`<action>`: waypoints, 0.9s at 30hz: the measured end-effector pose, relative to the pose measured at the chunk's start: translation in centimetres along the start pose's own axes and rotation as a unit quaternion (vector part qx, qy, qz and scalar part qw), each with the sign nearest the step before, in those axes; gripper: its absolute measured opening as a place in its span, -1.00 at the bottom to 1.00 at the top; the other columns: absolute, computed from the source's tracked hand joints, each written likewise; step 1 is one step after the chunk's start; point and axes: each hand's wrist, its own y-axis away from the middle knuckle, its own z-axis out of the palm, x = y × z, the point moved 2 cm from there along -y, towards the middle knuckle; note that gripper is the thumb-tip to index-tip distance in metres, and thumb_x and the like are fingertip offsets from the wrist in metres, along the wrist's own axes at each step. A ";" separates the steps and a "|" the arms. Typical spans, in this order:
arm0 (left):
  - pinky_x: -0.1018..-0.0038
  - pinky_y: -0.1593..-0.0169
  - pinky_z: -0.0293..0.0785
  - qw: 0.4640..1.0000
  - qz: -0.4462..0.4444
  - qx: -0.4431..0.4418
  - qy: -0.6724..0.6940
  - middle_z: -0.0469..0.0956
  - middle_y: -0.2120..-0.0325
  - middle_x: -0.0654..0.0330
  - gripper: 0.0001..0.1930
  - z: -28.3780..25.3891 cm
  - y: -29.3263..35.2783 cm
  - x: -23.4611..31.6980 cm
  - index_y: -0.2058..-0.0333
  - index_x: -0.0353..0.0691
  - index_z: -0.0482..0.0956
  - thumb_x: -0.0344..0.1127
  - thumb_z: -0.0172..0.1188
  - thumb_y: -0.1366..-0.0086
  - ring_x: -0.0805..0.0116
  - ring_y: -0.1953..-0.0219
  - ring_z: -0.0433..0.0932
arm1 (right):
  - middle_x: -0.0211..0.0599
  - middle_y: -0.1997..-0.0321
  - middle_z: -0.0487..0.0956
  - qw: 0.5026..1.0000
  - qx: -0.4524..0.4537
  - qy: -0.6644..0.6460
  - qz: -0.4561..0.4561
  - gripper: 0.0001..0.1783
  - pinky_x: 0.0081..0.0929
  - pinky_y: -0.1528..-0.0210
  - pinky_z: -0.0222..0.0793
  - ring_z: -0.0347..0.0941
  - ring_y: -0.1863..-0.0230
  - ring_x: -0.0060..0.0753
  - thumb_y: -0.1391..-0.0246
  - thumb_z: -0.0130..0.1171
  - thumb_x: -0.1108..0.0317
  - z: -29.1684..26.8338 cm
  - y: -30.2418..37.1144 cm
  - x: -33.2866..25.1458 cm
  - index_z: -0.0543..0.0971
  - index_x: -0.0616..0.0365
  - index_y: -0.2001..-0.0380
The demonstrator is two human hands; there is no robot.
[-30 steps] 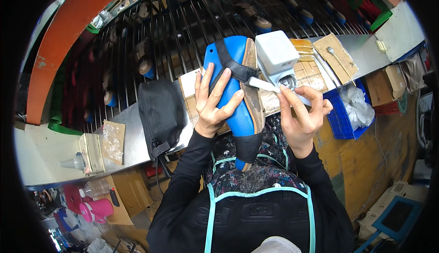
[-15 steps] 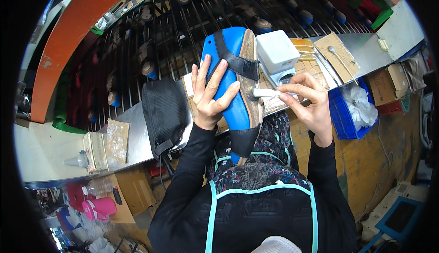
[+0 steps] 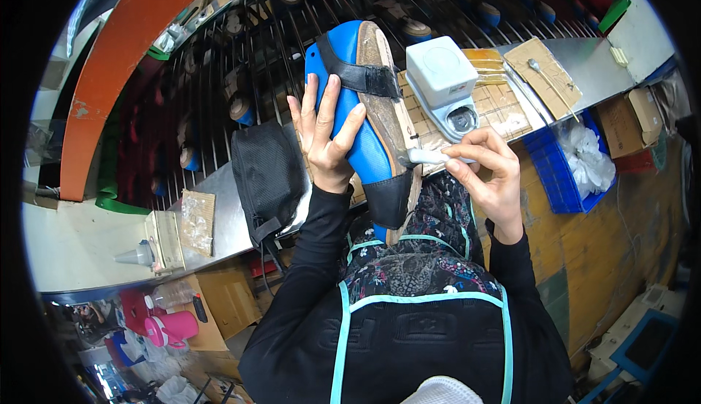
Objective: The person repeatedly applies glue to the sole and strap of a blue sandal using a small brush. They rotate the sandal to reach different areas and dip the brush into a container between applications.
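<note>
A sandal upper with black straps and a tan sole (image 3: 380, 90) is stretched over a blue shoe last (image 3: 365, 137), tilted on its side above the bench edge. My left hand (image 3: 328, 141) lies against the blue side of the last, fingers spread over it and thumb pressed across it. Pinched in my right hand (image 3: 493, 170) is a small white-handled brush (image 3: 429, 156). Its tip reaches the edge of the sole by the black heel strap (image 3: 388, 198). Just beyond the brush stands a white glue dispenser (image 3: 442, 75) with a round dark well.
A black mesh bag (image 3: 268, 177) lies left on the metal bench. Behind runs a rod conveyor (image 3: 285, 46) carrying more lasts. Cardboard with a small swab (image 3: 544, 75) sits right, above a blue crate (image 3: 544, 159) holding white plastic. A pink jug (image 3: 171, 329) stands low left.
The last and sandal have shifted up and slightly left with my left hand. The brush has gone from the middle of the sole to its edge nearer the heel.
</note>
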 end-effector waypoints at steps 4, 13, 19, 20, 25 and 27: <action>-0.17 -0.32 -0.11 1.000 -0.003 0.020 0.001 0.42 -0.15 0.08 -0.67 0.5 0.2 0.0 0.08 0.22 0.51 -0.25 0.24 -0.15 -0.13 -0.25 0.29 | -0.43 0.40 0.50 0.998 0.014 0.054 -0.025 -0.81 -0.67 0.49 0.20 0.34 0.49 -0.67 0.10 0.38 0.42 -0.1 0.9 -0.6 0.70 0.15 0.33; -0.17 -0.33 -0.16 0.996 -0.049 0.074 0.032 0.39 -0.17 0.00 -0.65 1.5 0.3 0.8 0.03 0.13 0.48 -0.14 0.23 -0.19 -0.13 -0.26 0.27 | -0.36 0.33 0.49 0.993 0.098 -0.029 0.063 -0.86 -0.62 0.29 0.33 0.41 0.29 -0.53 0.00 0.30 0.46 1.2 -0.3 0.3 0.68 0.23 0.32; -0.14 -0.33 -0.14 0.992 -0.088 0.091 0.003 0.34 -0.20 -0.07 -0.52 1.3 1.2 0.3 -0.03 0.07 0.43 -0.04 0.30 -0.14 -0.15 -0.28 0.23 | -0.33 0.36 0.51 0.978 0.030 -0.142 0.151 -0.85 -0.62 0.25 0.32 0.42 0.30 -0.55 -0.01 0.28 0.48 1.3 1.6 -0.6 0.68 0.27 0.30; -0.13 -0.33 -0.13 0.991 -0.092 0.094 -0.002 0.33 -0.20 -0.08 -0.49 1.3 1.3 0.2 -0.04 0.06 0.42 -0.02 0.30 -0.12 -0.15 -0.28 0.23 | -0.34 0.36 0.51 0.973 0.024 -0.163 0.164 -0.85 -0.63 0.25 0.31 0.42 0.30 -0.55 -0.01 0.28 0.48 1.3 2.0 -0.8 0.68 0.26 0.30; -0.15 -0.32 -0.11 0.989 -0.105 0.102 -0.021 0.33 -0.19 -0.10 -0.44 1.4 2.0 -0.3 -0.05 0.05 0.41 0.02 0.33 -0.09 -0.18 -0.28 0.22 | -0.35 0.36 0.48 0.982 0.030 -0.119 0.141 -0.82 -0.62 0.27 0.31 0.39 0.29 -0.56 0.01 0.31 0.46 2.6 2.6 -0.9 0.70 0.20 0.28; -0.15 -0.32 -0.09 0.989 -0.107 0.104 -0.021 0.33 -0.19 -0.10 -0.44 1.4 2.1 -0.4 -0.05 0.05 0.42 0.02 0.33 -0.09 -0.19 -0.28 0.22 | -0.35 0.35 0.47 0.990 0.048 -0.088 0.103 -0.82 -0.64 0.30 0.30 0.38 0.29 -0.57 0.02 0.32 0.46 3.1 2.2 -0.8 0.70 0.20 0.28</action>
